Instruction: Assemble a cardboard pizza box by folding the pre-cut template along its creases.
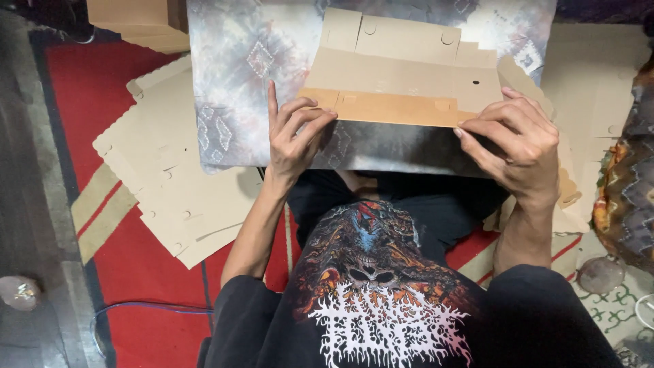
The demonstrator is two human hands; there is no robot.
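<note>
On a grey, mottled tie-dye cloth (231, 82) spread over a red floor mat (136, 272), a flat die-cut cardboard blank (402, 71) was held by both bare hands of a seated person, seen from above. The blank, plain brown and matte, was scored into long rectangular panels, with small round and half-moon cut-outs near its top flaps; its nearest strip (388, 108), a warmer orange-brown, was folded up toward the person along a crease. The left hand (293, 136) was pressed against the left end of that strip, fingers spread narrowly with the forefinger raised straight, the fingertips resting on the folded edge. The right hand (521, 140) was closed over the right end of the strip, fingers curled down on the card and the thumb hidden beneath, so that the corner was pinched. A loose stack of similar flat blanks (163, 177), pale and notched along their edges, was laid on the mat to the left, just beside the cloth. More pale cardboard (593, 88) was spread at the right, under the right wrist. A black printed shirt (381, 300) filled the foreground, and a patterned fabric (630, 191) was seen at the right edge.
</note>
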